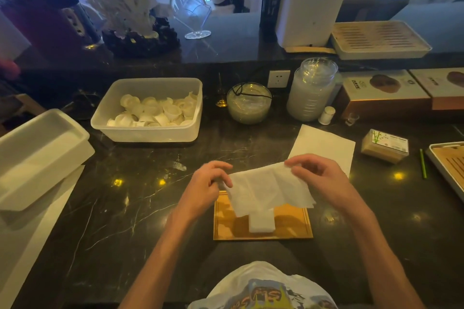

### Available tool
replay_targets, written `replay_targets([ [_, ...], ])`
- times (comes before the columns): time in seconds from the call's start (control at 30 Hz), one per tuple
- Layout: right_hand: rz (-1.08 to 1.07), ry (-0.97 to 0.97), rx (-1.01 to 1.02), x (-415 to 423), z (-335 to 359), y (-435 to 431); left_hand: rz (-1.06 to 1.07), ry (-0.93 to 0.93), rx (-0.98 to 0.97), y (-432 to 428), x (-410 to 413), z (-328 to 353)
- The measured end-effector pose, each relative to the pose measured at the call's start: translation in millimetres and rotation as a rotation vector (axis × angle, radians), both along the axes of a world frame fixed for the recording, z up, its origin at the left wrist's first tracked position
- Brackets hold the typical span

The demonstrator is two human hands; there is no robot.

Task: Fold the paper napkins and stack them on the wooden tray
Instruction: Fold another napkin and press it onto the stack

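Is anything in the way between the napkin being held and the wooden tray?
Nothing visible. The left hand and right hand pinch the held napkin over the wooden tray, which bears only a folded napkin, with bare wood around it.

Dark marble counter (120, 208) — clear tub (148, 134) of white cups (150, 110), glass bowl (249, 108), lidded jar (310, 98); white box (37, 158) at left

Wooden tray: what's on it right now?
A folded white napkin lies on the wooden tray. The left hand and right hand hold a second napkin above it, hiding the tray's far edge and the folded one's top. How many lie stacked cannot be told.
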State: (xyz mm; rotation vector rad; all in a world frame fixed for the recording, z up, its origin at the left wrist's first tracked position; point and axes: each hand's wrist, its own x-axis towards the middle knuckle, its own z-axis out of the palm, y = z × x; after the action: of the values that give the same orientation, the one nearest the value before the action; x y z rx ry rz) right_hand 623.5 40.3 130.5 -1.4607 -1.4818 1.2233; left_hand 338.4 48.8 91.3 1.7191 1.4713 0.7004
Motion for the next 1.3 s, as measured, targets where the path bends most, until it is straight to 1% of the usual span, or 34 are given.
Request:
replay_targets([
  [0.07,0.123,-0.109,0.096,-8,11,7,-0.039,0.043,0.180,1,10,3],
  [0.1,0.196,-0.150,0.128,-11,19,10,-0.109,0.031,0.202,2,15,6],
  [0.13,0.275,-0.185,0.154,-14,26,14,-0.200,0.003,0.154,5,21,11],
  [0.17,0.356,-0.213,0.169,-17,33,18,-0.271,-0.044,0.045,6,27,15],
  [0.2,0.432,-0.235,0.177,-21,39,22,-0.311,-0.092,-0.073,8,33,18],
  [0.23,0.494,-0.257,0.189,-26,44,25,-0.326,-0.142,-0.144,8,38,21],
  [0.27,0.523,-0.274,0.207,-30,47,28,-0.315,-0.189,-0.163,9,42,22],
  [0.3,0.503,-0.265,0.225,-32,50,30,-0.275,-0.240,-0.153,9,46,22],
  [0.33,0.422,-0.205,0.231,-33,52,32,-0.209,-0.302,-0.133,8,49,23],
  [0.37,0.306,-0.083,0.202,-32,52,32,-0.125,-0.357,-0.109,6,51,24],
  [0.4,0.189,0.092,0.128,-31,52,32,-0.033,-0.412,-0.100,4,52,25],
  [0.43,0.087,0.268,-0.001,-30,49,32,0.052,-0.471,-0.113,3,51,24],
  [0.47,0.008,0.379,-0.131,-31,44,30,0.121,-0.528,-0.137,1,51,22],
  [0.5,-0.048,0.420,-0.225,-33,37,25,0.171,-0.571,-0.165,0,51,20],
  [0.53,-0.073,0.404,-0.273,-38,29,19,0.212,-0.592,-0.191,-2,51,17],
  [0.57,-0.083,0.352,-0.278,-44,20,12,0.245,-0.600,-0.212,-4,51,16],
  [0.63,-0.117,0.252,-0.205,-55,4,1,0.289,-0.600,-0.228,-6,52,12],
  [0.67,-0.153,0.240,-0.177,-58,-3,-2,0.301,-0.598,-0.228,-7,52,9],
  [0.73,-0.210,0.246,-0.157,-61,-11,-2,0.322,-0.601,-0.237,-8,52,7],
  [0.93,-0.221,0.215,-0.119,-59,-16,1,0.316,-0.642,-0.289,-8,51,6],
  [1.17,-0.264,0.204,-0.125,-55,-17,3,0.313,-0.680,-0.316,-7,50,6],
  [1.23,-0.241,0.250,-0.175,-53,-15,4,0.319,-0.684,-0.332,-6,49,7],
  [1.3,-0.138,0.253,-0.238,-50,-12,3,0.345,-0.686,-0.329,-5,48,6],
])
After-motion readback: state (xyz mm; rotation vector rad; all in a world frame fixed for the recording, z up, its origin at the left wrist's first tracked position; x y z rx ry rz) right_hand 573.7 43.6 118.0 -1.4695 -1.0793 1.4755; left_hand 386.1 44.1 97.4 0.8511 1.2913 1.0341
